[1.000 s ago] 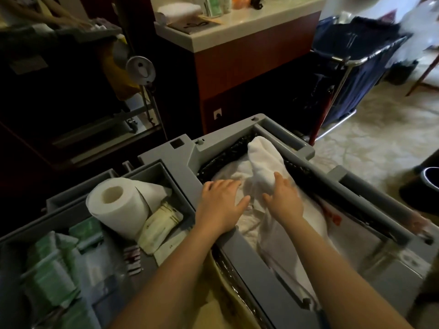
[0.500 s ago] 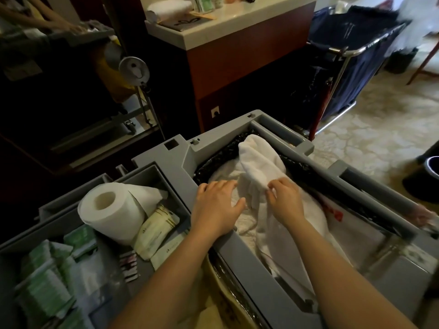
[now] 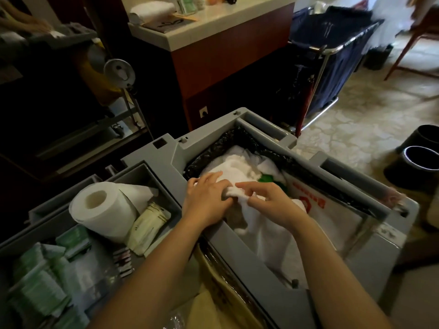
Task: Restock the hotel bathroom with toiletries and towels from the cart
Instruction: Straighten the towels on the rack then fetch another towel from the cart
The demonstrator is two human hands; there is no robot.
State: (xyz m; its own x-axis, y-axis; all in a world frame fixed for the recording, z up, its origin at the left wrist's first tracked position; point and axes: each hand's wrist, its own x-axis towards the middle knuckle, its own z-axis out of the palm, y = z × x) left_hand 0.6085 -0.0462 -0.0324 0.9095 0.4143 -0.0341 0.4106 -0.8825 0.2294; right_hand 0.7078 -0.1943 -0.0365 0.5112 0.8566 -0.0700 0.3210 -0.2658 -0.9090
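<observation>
A grey housekeeping cart (image 3: 171, 157) fills the foreground. Its bag-lined bin holds white towels (image 3: 240, 167). My left hand (image 3: 205, 200) lies on the towels with its fingers curled round a fold of white cloth. My right hand (image 3: 270, 203) pinches the same towel beside it, fingers spread. A green item (image 3: 266, 178) shows under the cloth. The cart's left tray holds a toilet paper roll (image 3: 102, 207), cream sachets (image 3: 147, 226) and green packets (image 3: 35, 286).
A white-topped wooden vanity counter (image 3: 213, 22) stands behind the cart with a folded towel (image 3: 152, 10) and small bottles on it. A blue linen hamper (image 3: 332, 58) is at the back right. Two black bins (image 3: 418, 162) sit on the floor at right.
The towel that stood up in the bin has been pushed down flat. Both hands have come together on the cloth, and a green item now shows.
</observation>
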